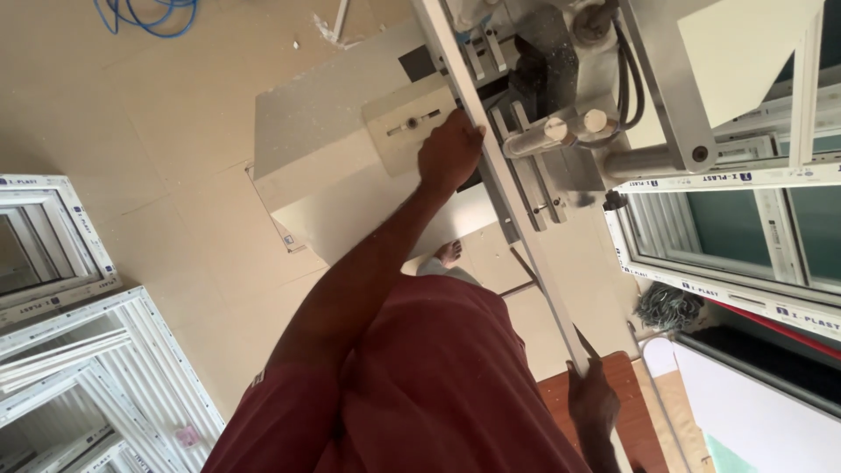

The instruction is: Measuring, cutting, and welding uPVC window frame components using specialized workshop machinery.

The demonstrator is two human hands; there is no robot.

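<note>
Your left hand (449, 156) grips the long, slim white plastic strip (517, 210) where it crosses the boxy beige machine (333, 166); your right hand (592, 401) clasps its near end; smooth, straight, rigid.

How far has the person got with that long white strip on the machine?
Done, it seems: white window frames are stacked on the floor. In hand: the long white strip lies across the machine, with the left hand gripping it there and the right hand holding its near end. Left: the strip is one long piece, with no cut visible.
</note>
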